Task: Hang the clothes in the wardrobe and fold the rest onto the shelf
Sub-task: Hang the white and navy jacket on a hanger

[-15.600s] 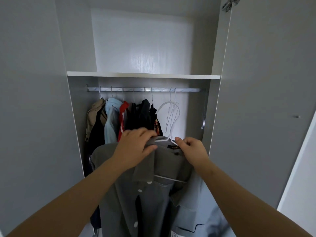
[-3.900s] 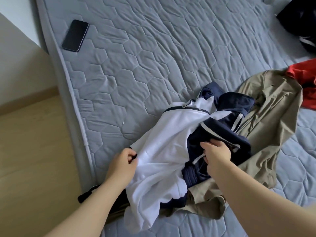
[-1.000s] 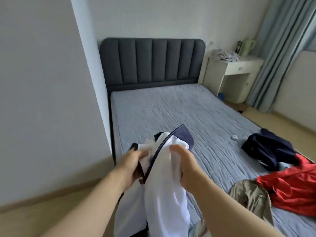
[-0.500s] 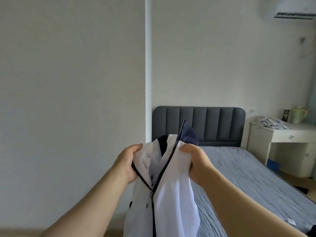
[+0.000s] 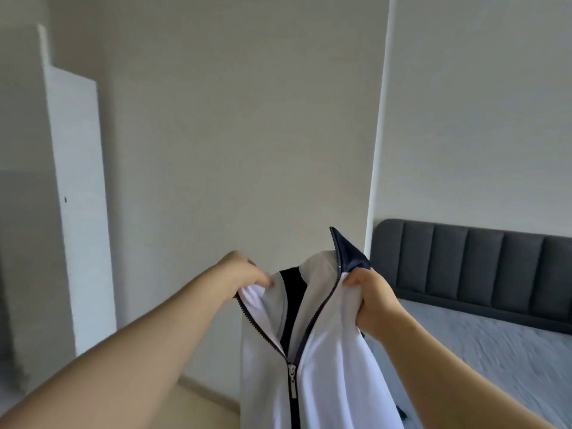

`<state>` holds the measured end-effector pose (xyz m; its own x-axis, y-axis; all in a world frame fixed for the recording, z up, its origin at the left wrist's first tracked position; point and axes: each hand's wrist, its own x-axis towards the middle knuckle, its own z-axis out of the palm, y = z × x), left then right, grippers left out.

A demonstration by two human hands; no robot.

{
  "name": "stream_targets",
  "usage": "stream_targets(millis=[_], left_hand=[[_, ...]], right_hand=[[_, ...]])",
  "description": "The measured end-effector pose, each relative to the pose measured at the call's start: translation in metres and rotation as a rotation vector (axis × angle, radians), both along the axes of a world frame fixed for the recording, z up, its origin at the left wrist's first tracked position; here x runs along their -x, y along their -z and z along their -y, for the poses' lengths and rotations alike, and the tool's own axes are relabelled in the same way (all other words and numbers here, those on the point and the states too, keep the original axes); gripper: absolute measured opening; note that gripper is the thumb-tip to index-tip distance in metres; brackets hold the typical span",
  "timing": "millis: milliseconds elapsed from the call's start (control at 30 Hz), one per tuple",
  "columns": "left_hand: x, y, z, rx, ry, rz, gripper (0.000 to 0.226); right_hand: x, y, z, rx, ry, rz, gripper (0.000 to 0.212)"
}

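A white zip-up jacket (image 5: 328, 360) with a navy collar and dark zipper hangs in front of me, half unzipped. My left hand (image 5: 244, 272) pinches the left edge of its open front near the collar. My right hand (image 5: 371, 300) grips the right front by the zipper edge. The open wardrobe door (image 5: 77, 196) shows as a white panel at the left. The wardrobe's inside, rail and shelf are out of view.
A bed with a grey quilted mattress (image 5: 495, 351) and a dark padded headboard (image 5: 476, 261) stands at the right. A plain wall (image 5: 232, 134) fills the middle. Wooden floor (image 5: 198, 407) shows below my left arm.
My view has swung left from the bed towards the wall and the wardrobe door. Both hands keep hold of the jacket, now pulled a little further apart at the collar.
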<state>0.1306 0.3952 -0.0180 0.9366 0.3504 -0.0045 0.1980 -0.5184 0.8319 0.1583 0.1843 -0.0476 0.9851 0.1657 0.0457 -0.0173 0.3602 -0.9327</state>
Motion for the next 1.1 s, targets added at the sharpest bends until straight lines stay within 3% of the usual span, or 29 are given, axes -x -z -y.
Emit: stream_targets(millis=[100, 167, 267, 433, 500, 567, 600, 733, 800, 867, 967, 1033, 1100], left_hand=[[0.014, -0.007, -0.052, -0.5, -0.136, -0.121, 0.022], [0.023, -0.01, -0.089, -0.713, -0.189, -0.214, 0.011], [0.03, -0.011, -0.149, -0.788, -0.266, -0.276, 0.016], [0.048, -0.012, -0.254, -1.012, -0.37, -0.171, 0.027], [0.052, -0.014, -0.286, -0.946, -0.332, -0.077, 0.023], [0.059, -0.016, -0.328, -0.684, -0.315, 0.025, 0.006], [0.061, -0.018, -0.345, -0.537, -0.32, 0.047, 0.014], [0.081, -0.022, -0.414, -0.149, -0.249, -0.078, 0.037], [0.092, -0.023, -0.44, -0.037, -0.171, -0.124, 0.034], [0.101, -0.023, -0.46, -0.013, -0.119, -0.183, 0.027], [0.107, -0.015, -0.498, -0.082, -0.228, -0.217, 0.048], [0.111, -0.013, -0.522, -0.173, -0.364, -0.044, 0.028], [0.113, -0.012, -0.552, -0.293, -0.521, 0.118, 0.036]], right_hand=[[-0.001, -0.007, -0.051, -0.003, -0.123, -0.009, 0.017], [-0.001, -0.011, -0.088, -0.013, -0.207, 0.009, 0.018], [0.0, -0.017, -0.145, -0.041, -0.337, 0.033, 0.026], [0.001, -0.031, -0.25, -0.069, -0.447, 0.0, 0.049], [0.001, -0.037, -0.286, -0.079, -0.451, 0.016, 0.049], [-0.002, -0.04, -0.331, -0.096, -0.474, 0.015, 0.044], [-0.002, -0.041, -0.35, -0.095, -0.484, 0.022, 0.038], [-0.002, -0.042, -0.429, -0.08, -0.561, 0.026, 0.026], [-0.001, -0.038, -0.463, -0.098, -0.585, 0.027, 0.024], [0.0, -0.033, -0.494, -0.121, -0.622, 0.023, 0.025], [0.0, -0.024, -0.542, -0.121, -0.694, 0.024, 0.038], [-0.003, -0.021, -0.57, -0.132, -0.738, 0.028, 0.048], [-0.008, -0.019, -0.597, -0.141, -0.79, 0.033, 0.05]])
